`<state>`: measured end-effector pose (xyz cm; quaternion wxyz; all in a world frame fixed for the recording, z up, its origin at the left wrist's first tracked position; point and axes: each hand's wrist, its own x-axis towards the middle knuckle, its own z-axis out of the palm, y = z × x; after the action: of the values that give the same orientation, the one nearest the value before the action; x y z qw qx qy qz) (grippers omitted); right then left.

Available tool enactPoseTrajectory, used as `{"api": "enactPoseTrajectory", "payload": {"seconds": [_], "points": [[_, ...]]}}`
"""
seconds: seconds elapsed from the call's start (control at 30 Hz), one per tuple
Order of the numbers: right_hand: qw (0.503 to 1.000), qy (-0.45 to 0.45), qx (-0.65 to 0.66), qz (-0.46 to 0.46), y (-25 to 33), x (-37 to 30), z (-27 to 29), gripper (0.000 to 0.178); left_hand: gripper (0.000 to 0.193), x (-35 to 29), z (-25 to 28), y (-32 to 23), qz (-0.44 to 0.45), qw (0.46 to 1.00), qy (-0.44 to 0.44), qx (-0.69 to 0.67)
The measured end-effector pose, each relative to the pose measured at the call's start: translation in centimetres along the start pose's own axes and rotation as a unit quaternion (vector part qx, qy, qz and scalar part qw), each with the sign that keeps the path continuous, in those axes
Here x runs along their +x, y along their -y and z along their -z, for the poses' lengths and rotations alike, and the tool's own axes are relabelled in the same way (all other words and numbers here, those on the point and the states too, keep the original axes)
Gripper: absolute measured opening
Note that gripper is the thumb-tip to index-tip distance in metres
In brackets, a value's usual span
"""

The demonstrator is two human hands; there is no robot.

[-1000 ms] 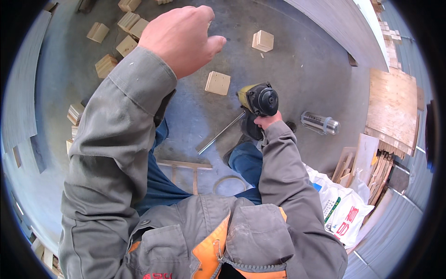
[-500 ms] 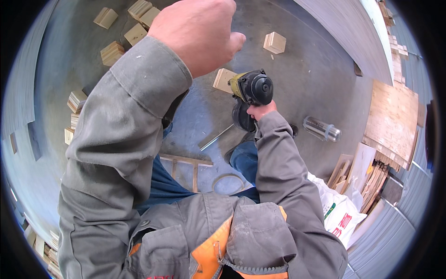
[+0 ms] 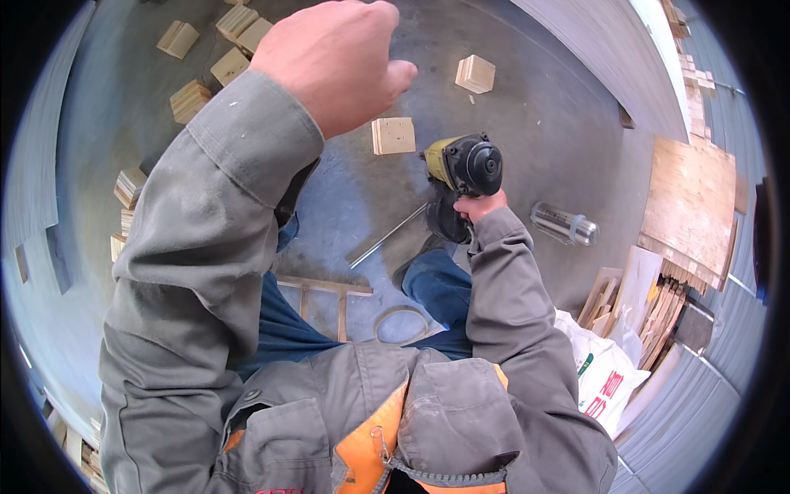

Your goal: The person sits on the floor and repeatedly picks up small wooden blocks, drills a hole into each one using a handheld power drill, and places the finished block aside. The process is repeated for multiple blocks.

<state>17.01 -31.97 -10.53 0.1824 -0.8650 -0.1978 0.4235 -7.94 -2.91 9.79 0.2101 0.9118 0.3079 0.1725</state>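
Observation:
My right hand is wrapped round the handle of a yellow and black nail gun with a round black cap, held above the floor right of centre. The gun's nose points left, apart from the pale layered wooden block lying beyond it. My left hand is raised at the top of the view, back uppermost, thumb sticking out to the right. Its fingers curl under out of sight, so anything inside them is hidden. Another wooden block lies farther off.
Several layered blocks lie far left. A thin metal rod, a wooden frame and a ring lie near my legs. On the right are a silver cylinder, plywood sheets and a white sack.
My right hand has moved the nail gun a little right and nearer to me, uncovering the block's right side. My left hand has shifted slightly left in the view.

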Motion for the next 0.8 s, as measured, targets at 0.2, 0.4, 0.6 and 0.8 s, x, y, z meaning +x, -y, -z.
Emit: {"api": "enactPoseTrajectory", "payload": {"seconds": [0.2,0.4,0.6,0.8], "points": [[0.993,-0.038,-0.105,-0.049,-7.6,1.2,2.8,0.035,0.045,0.4,-0.5,-0.8,0.007,0.999,0.049,0.011],[0.972,-0.055,-0.176,-0.147,-13.1,2.2,2.8,0.028,0.047,0.6,-2.0,0.0,0.008,0.997,0.066,0.045],[0.965,-0.072,-0.168,-0.186,-15.6,1.8,1.3,0.037,0.050,1.0,-3.1,-0.7,0.029,0.988,0.136,0.066],[0.953,-0.065,-0.195,-0.224,-13.2,1.8,1.3,0.043,0.049,-0.2,-6.6,1.5,0.055,0.972,0.213,0.084]]}}
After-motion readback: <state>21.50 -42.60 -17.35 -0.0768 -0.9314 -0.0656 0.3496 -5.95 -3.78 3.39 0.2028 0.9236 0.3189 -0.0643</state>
